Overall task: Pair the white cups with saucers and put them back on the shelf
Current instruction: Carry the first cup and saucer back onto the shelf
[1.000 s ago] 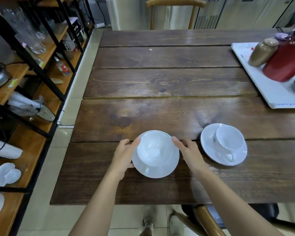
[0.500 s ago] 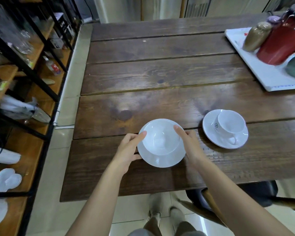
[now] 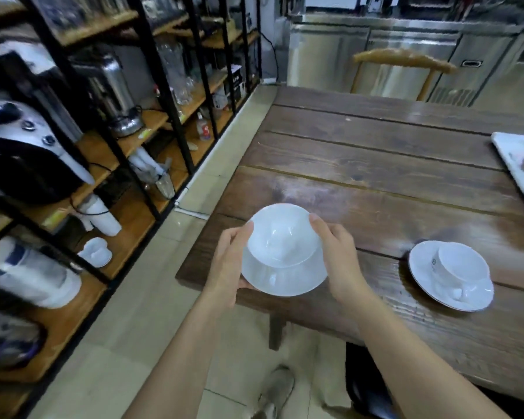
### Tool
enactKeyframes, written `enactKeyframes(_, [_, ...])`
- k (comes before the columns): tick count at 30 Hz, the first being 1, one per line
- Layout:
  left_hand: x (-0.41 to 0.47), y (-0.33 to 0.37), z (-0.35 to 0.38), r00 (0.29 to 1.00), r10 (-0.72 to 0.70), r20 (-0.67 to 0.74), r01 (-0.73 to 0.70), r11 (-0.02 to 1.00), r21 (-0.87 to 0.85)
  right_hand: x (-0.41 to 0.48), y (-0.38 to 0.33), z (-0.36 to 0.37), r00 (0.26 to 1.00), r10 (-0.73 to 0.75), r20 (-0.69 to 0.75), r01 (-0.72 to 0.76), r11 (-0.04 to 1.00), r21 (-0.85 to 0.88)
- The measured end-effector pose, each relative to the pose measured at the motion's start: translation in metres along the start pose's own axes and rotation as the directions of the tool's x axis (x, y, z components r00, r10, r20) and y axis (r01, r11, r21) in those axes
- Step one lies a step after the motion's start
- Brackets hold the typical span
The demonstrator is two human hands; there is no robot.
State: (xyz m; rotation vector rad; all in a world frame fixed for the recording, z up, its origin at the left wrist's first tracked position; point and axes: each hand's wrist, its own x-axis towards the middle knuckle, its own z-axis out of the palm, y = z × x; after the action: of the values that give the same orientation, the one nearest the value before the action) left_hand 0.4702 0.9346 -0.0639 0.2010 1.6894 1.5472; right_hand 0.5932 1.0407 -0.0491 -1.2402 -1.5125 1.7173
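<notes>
A white cup (image 3: 282, 237) sits on a white saucer (image 3: 288, 282), and both are lifted off the wooden table (image 3: 390, 189) near its left front corner. My left hand (image 3: 229, 267) grips the saucer's left edge, thumb against the cup. My right hand (image 3: 338, 260) grips the right edge, thumb on the cup's rim. A second white cup (image 3: 462, 267) rests on its own saucer (image 3: 430, 282) on the table to the right. The black-framed wooden shelf (image 3: 127, 213) stands to the left across a strip of floor.
The shelf holds a coffee machine (image 3: 25, 155), a metal urn (image 3: 109, 86), glassware (image 3: 176, 71), paper cup stacks (image 3: 100, 216) and small white dishes (image 3: 96, 252). A white tray (image 3: 518, 164) lies at the table's right edge. A wooden chair (image 3: 403, 68) stands behind the table.
Both hands have lifted the cup and saucer off the table and carried them left. The view has swung left toward the shelf.
</notes>
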Motion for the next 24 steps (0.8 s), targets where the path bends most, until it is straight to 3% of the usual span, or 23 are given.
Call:
enactKeyframes(8, [-0.075,0.017,-0.137,0.93,0.011,-0.366,-0.08,0.981,-0.176,-0.068,-0.025,0.131,0.933,-0.043,0.356,0.057,0.998,-0.031])
enactKeyframes(17, [-0.161,0.011,-0.334,0.752,-0.003,-0.659,-0.243,0.928,-0.283,-0.18,-0.026,0.319,0.729,-0.056,0.682,0.166,0.981,-0.097])
enactKeyframes(24, [-0.237,0.014,-0.489,0.578,0.113,-0.808,-0.402,0.901,-0.161,-0.282,-0.022,0.479,0.56,-0.008,0.828,0.182,0.977,-0.113])
